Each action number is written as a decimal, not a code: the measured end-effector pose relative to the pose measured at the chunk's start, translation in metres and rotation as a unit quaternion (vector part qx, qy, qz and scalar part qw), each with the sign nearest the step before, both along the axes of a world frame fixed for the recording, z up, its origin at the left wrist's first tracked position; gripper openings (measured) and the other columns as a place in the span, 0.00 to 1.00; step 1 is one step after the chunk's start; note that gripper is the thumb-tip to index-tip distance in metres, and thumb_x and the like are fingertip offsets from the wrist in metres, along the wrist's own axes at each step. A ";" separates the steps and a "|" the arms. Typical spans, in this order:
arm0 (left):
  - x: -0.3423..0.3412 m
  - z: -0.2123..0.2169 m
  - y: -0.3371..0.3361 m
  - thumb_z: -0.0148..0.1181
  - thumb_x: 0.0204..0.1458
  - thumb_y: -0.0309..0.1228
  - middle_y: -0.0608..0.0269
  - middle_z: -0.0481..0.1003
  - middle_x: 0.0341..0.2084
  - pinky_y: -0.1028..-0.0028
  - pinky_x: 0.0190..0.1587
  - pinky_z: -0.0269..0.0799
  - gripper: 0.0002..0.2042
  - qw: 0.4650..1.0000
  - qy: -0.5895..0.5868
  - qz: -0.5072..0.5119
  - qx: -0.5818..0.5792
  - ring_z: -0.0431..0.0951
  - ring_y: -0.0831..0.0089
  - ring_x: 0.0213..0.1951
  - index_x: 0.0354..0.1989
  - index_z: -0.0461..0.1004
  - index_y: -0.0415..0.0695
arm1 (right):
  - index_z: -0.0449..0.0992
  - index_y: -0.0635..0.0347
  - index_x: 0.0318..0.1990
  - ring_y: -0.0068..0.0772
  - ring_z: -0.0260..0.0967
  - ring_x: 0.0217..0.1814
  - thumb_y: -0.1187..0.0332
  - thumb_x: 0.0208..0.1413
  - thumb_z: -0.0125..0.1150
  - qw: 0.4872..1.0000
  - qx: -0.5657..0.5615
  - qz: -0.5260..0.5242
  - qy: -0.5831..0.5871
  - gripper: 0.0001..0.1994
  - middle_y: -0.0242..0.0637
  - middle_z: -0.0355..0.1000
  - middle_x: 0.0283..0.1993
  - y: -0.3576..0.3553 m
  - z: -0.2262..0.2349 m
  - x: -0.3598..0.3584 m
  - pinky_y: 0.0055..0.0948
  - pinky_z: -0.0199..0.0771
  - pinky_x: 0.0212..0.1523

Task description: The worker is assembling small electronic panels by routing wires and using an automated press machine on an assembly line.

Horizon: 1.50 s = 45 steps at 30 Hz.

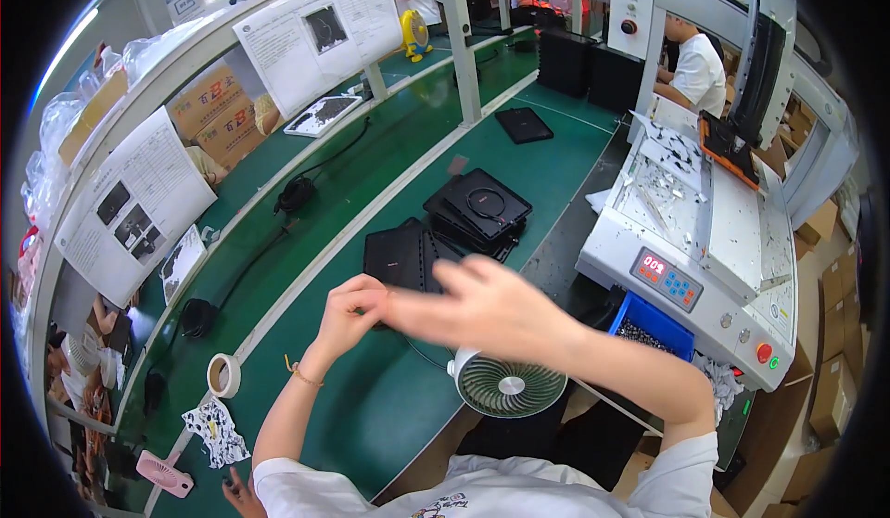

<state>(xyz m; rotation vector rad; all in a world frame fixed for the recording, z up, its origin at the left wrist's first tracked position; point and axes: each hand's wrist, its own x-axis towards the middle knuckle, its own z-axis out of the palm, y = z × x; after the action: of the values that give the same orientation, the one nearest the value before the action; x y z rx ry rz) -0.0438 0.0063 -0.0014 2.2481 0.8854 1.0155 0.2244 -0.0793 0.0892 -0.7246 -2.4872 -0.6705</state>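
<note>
My left hand (352, 312) is raised over the green bench, its thumb and fingers pinched together; what is in the pinch, if anything, is too small to make out. Right against it, my right hand (473, 305) is smeared by motion, and its grip does not show. Just beyond my hands lies a flat black plastic case (397, 251), partly hidden by them. Farther off stands a stack of similar black cases (496, 198), with a ring of thin black cable on top. A small round fan (510, 384) sits below my right forearm.
A white bench-top machine (667, 240) with a lit panel stands at right, a blue bin (654, 323) of small parts beside it. Left are a tape roll (223, 375), a speckled sheet (217, 432), a pink fan (165, 473) and another person's hand (243, 495). A co-worker (695, 68) is beyond.
</note>
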 end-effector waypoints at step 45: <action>0.021 -0.037 0.056 0.48 0.56 0.39 0.61 0.73 0.33 0.65 0.56 0.65 0.16 0.691 -0.422 -0.089 -0.580 0.74 0.60 0.46 0.27 0.72 0.39 | 0.77 0.67 0.26 0.31 0.72 0.28 0.69 0.52 0.67 0.851 -0.437 0.016 0.291 0.09 0.38 0.69 0.31 0.132 -0.108 -0.004 0.27 0.75 0.30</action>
<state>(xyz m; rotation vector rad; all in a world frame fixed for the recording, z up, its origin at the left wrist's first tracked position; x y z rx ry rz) -0.0230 0.0624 -0.0388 0.6257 0.5536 0.8405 0.2203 0.0527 -0.0187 -0.9899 -2.1089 0.6939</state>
